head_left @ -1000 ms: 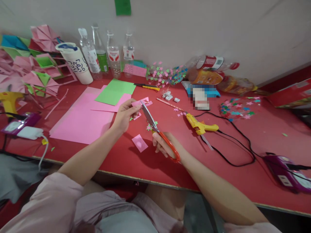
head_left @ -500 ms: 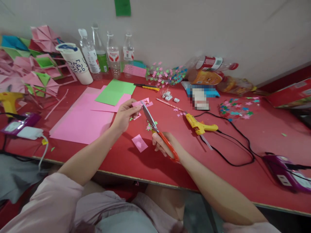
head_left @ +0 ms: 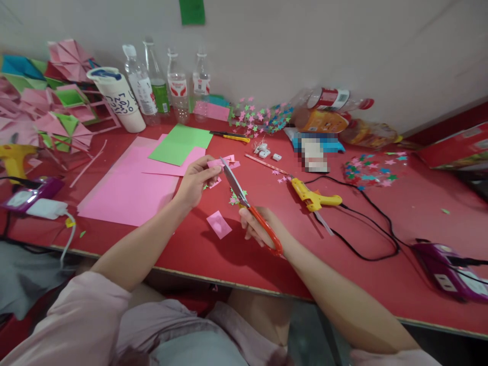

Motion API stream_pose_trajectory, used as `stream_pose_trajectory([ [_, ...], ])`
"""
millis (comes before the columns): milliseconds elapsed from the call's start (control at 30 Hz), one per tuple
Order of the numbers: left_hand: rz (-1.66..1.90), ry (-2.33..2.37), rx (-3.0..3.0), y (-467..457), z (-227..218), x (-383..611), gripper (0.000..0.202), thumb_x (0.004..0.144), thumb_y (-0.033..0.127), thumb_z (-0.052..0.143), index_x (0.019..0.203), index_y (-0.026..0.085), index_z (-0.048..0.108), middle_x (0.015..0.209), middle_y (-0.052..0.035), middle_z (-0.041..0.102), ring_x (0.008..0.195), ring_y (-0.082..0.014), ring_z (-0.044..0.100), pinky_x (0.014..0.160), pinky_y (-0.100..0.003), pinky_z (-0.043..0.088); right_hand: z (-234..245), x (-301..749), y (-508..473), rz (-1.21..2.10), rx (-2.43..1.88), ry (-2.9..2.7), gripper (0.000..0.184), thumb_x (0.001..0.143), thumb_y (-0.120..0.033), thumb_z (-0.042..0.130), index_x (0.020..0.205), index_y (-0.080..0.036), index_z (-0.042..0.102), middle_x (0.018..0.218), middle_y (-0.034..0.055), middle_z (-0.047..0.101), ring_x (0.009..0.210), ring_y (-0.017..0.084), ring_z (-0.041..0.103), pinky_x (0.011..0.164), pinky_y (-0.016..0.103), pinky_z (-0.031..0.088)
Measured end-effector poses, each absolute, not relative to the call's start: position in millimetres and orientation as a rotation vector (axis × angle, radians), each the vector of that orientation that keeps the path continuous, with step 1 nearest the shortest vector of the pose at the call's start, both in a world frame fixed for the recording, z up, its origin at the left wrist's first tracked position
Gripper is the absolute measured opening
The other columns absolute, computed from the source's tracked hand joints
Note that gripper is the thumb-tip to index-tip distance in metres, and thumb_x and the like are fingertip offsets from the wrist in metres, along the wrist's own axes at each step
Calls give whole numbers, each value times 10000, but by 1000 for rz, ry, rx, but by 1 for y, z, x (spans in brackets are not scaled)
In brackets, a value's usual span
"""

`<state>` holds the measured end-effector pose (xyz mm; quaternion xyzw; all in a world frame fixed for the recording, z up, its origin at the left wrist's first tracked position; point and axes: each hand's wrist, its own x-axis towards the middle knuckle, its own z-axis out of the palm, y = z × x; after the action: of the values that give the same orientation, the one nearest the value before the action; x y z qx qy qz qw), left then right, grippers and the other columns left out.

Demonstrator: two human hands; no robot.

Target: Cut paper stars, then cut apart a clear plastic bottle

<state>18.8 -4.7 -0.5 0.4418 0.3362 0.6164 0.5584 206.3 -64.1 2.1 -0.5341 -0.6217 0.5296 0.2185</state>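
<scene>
Between the thumb and fingers of my left hand (head_left: 199, 178) is a small piece of pink paper (head_left: 215, 163). My right hand (head_left: 259, 226) is closed around the orange handles of a pair of scissors (head_left: 238, 189), whose blades point up and left to the paper's right end. Whether the blades touch the paper is hard to make out. Below the scissors a separate pink paper rectangle (head_left: 219, 224) lies on the red table. Small green and pink paper stars (head_left: 233, 197) lie under the blades, partly hidden by them.
Pink sheets (head_left: 125, 188) and a green sheet (head_left: 181, 145) lie left of my hands. A yellow glue gun (head_left: 314, 195) with a black cord is at right. Bottles (head_left: 178, 91) and a white cup (head_left: 118, 101) stand along the wall. A utility knife (head_left: 231, 136) lies behind.
The scissors and my right hand have shifted very slightly, and the blades look a little closer together. My left hand stays in place with the pink paper.
</scene>
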Motion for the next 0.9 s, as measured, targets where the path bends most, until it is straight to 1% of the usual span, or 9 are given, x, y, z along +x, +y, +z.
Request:
stream_pose_trajectory([
  [100, 1455, 786, 1036, -4, -1, 18, 163, 637, 249, 711, 592, 177, 572, 447, 62, 490, 407, -25, 391, 406, -157, 299, 2, 206, -64, 1474, -1486, -1714, 535, 764, -725, 513, 609, -215, 466, 321, -86, 333, 286, 94, 422, 304, 198, 292],
  [267, 1449, 784, 1023, -4, -1, 17, 135, 637, 219, 699, 595, 178, 578, 456, 63, 494, 411, -25, 395, 407, -155, 301, 2, 207, -63, 1493, -1485, -1693, 526, 763, -713, 527, 605, -218, 443, 325, -96, 331, 274, 79, 393, 345, 208, 369],
  [467, 1430, 800, 1013, -3, -1, 13, 127, 631, 197, 672, 570, 171, 563, 453, 57, 485, 417, -28, 401, 403, -164, 288, 4, 208, -62, 1508, -1493, -1698, 527, 748, -711, 542, 590, -220, 440, 325, -94, 320, 280, 83, 401, 308, 195, 302],
  [567, 1439, 821, 992, -2, -1, 12, 141, 633, 199, 664, 560, 170, 547, 453, 57, 478, 414, -26, 395, 401, -169, 275, 5, 207, -62, 1519, -1500, -1697, 525, 745, -704, 552, 585, -218, 432, 334, -90, 347, 268, 74, 384, 295, 192, 278],
  [733, 1505, 846, 970, 1, -1, 9, 191, 663, 206, 656, 553, 173, 502, 454, 63, 454, 405, -19, 377, 397, -165, 263, 3, 208, -60, 1531, -1482, -1706, 536, 738, -716, 549, 581, -216, 435, 320, -92, 344, 253, 66, 362, 289, 189, 267],
  [800, 1530, 863, 968, 1, -1, 10, 212, 685, 219, 662, 563, 171, 496, 467, 64, 462, 413, -13, 386, 405, -154, 271, 2, 207, -59, 1534, -1487, -1697, 532, 744, -710, 549, 579, -216, 439, 316, -91, 348, 254, 67, 367, 305, 192, 305],
  [900, 1496, 874, 999, -1, -2, 12, 219, 716, 270, 663, 582, 167, 523, 494, 53, 505, 426, -17, 420, 417, -153, 313, 1, 206, -60, 1521, -1475, -1654, 517, 769, -686, 544, 578, -218, 437, 303, -104, 325, 254, 64, 357, 387, 217, 421],
])
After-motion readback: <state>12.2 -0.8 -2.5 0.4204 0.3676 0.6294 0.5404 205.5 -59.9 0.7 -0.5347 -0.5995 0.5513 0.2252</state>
